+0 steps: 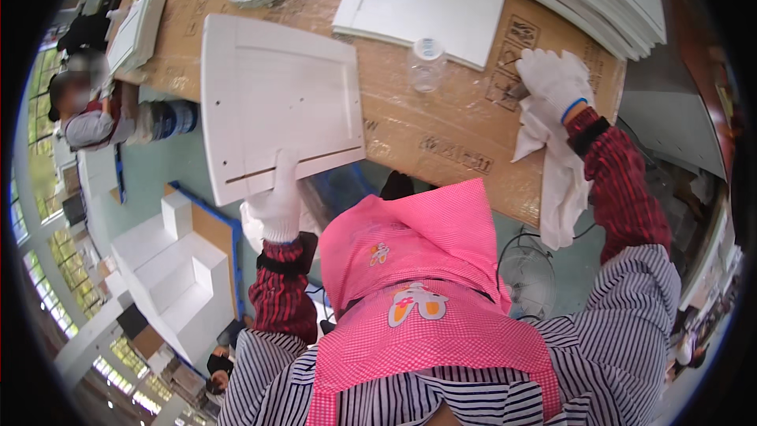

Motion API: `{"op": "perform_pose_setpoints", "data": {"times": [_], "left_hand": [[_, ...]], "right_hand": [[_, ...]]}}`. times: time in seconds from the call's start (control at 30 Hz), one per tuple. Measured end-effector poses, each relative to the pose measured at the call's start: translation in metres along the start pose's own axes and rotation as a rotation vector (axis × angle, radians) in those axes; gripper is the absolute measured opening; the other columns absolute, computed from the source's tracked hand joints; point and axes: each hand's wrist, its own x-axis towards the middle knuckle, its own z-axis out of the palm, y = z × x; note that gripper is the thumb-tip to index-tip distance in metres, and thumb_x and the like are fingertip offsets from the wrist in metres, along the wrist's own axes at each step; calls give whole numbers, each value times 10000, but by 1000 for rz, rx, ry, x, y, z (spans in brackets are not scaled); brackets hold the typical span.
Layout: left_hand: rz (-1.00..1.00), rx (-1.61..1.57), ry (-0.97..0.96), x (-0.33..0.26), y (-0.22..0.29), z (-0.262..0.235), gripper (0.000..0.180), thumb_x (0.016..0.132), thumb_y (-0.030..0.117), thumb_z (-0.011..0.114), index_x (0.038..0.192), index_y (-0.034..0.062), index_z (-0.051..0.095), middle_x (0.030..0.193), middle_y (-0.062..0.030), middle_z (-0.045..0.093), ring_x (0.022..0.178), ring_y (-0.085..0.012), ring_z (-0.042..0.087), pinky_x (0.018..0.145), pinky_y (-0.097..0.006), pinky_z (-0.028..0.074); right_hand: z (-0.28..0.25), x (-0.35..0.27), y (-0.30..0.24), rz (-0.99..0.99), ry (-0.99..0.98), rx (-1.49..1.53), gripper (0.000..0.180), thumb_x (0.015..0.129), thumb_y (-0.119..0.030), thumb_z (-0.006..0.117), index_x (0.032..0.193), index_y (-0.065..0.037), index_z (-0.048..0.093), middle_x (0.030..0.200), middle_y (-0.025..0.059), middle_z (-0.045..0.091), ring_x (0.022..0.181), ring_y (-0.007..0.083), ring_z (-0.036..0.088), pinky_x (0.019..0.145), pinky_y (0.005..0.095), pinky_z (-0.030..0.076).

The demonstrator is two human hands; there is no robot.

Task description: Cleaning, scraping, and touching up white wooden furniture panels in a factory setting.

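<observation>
Two gloved hands: left hand (277, 197) fingers clamp the white panel (276, 102); right hand (552, 79) grips a cloth (556, 181) on the desk (441, 134); best keep the panel steady

Left hand (280, 201) grips near edge of panel (276, 106) on cardboard-covered table (441, 142). Right hand (556, 79) well right, on table, cloth (556, 173) under it. Jar (426, 63) between hands; second panel (422, 0) beyond jar.

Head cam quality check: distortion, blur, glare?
Head view: strong fisheye, table edge bows, corners black; white panel in left hand nearly blown out, grooves readable; right hand and cloth sharp; daylight, soft shadows; person at left rim blurred.
</observation>
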Motion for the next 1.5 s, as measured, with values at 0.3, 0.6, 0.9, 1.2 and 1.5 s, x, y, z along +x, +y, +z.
{"op": "perform_pose_setpoints", "data": {"times": [0.3,0.6,0.9,1.2,1.5], "left_hand": [[59,-66,-133,18,-7,-7,261,808,48,799,1029,-35,687,1001,-84,719,891,-163,690,809,-329,567],[133,-16,-358,41,-4,-23,132,827,1,771,944,-37,721,912,-66,738,815,-159,708,745,-310,574],[-326,-107,-755,51,-42,-6,155,912,114,722,979,-24,743,929,-44,744,774,-162,709,708,-286,574],[-405,-311,-877,52,-62,8,172,925,138,699,976,-22,736,911,-51,735,752,-167,700,683,-291,566],[-492,-476,-973,51,-62,8,193,937,163,676,972,-20,728,892,-57,726,729,-173,691,657,-296,557]], "right_hand": [[18,-20,-70,170,-14,383,320,1004,-339,525,864,-68,623,776,167,673,768,362,668,663,471,520],[-46,19,-261,242,205,1180,220,978,-224,551,1071,-62,666,1027,160,688,965,363,659,806,445,525],[-52,56,-267,303,23,1041,234,961,-268,547,1037,-94,685,859,149,713,783,377,690,699,476,545],[-61,51,-272,282,-123,940,166,951,-210,588,1003,-77,673,848,137,699,798,349,683,661,434,534],[-60,47,-271,309,-99,1025,142,938,-191,608,1008,-78,660,821,141,688,765,351,682,641,421,533]]}}
